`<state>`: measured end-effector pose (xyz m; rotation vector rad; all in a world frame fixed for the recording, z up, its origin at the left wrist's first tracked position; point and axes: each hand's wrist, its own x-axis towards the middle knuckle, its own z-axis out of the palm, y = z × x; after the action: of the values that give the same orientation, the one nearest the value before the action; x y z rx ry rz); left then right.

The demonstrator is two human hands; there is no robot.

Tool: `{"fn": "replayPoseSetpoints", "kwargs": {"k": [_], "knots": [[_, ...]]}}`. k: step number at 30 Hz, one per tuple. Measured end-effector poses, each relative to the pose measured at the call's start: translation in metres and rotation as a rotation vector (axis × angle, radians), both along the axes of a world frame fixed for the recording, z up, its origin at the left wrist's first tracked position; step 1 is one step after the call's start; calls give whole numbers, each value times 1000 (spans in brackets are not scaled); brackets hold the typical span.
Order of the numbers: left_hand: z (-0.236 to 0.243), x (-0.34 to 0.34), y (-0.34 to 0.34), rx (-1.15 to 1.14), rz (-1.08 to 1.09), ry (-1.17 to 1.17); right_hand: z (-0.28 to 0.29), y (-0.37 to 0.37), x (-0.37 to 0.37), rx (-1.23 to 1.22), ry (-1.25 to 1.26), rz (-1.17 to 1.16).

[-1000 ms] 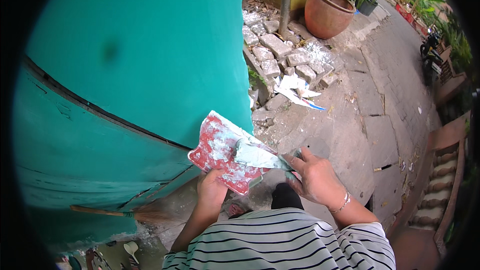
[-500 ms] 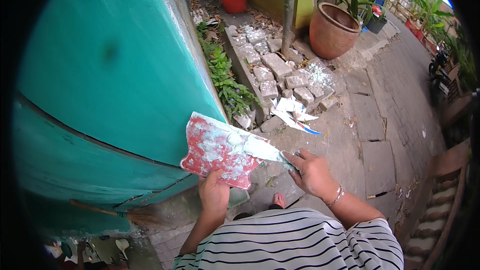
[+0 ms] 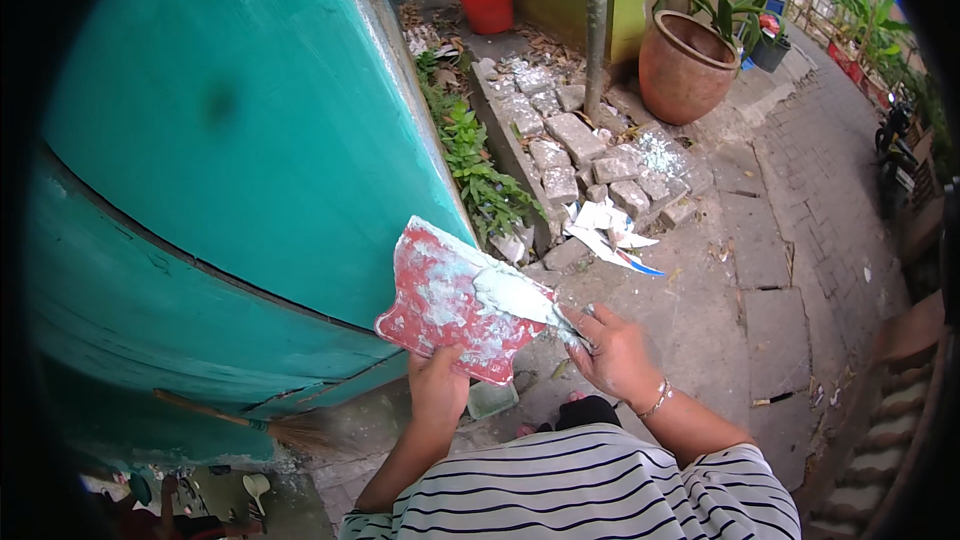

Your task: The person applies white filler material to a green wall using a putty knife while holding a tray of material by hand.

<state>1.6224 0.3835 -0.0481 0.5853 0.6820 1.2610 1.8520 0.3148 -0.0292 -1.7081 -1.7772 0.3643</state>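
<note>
My left hand (image 3: pixel 438 392) grips the lower edge of a red board (image 3: pixel 430 285) with a wavy outline, holding it out in front of me. Pale mint putty is smeared over its face, with a thicker white-green mass of putty (image 3: pixel 510 297) along the right edge. My right hand (image 3: pixel 620 360) is closed around the handle of a putty-coated putty knife (image 3: pixel 563 324). Its blade lies against the board's right side, largely covered by putty. Beside the board on the left stands a turquoise painted wall (image 3: pixel 270 140).
A broom (image 3: pixel 215 413) lies along the wall's foot. Ahead are green plants (image 3: pixel 470 155), broken paving blocks (image 3: pixel 575 138), torn white scraps (image 3: pixel 610 232), a metal pole (image 3: pixel 595 30), a red tub (image 3: pixel 486 6) and a large clay pot (image 3: pixel 688 70). Roof tiles (image 3: pixel 870 440) edge the right side.
The knife has turned and drawn in slightly against the board, and the putty lump looks flatter. My left hand keeps its hold. The whole view has shifted a little.
</note>
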Motion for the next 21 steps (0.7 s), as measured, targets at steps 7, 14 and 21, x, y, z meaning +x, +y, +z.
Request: {"fn": "replayPoseSetpoints", "kwargs": {"k": [7,14,21], "knots": [[0,10,-3,46,-31,23,-3,19,1,71,55,23],[-12,54,16,154,6,74,4,59,57,128,45,98],[-6,101,37,135,43,28,24,109,114,209,-60,224]]}}
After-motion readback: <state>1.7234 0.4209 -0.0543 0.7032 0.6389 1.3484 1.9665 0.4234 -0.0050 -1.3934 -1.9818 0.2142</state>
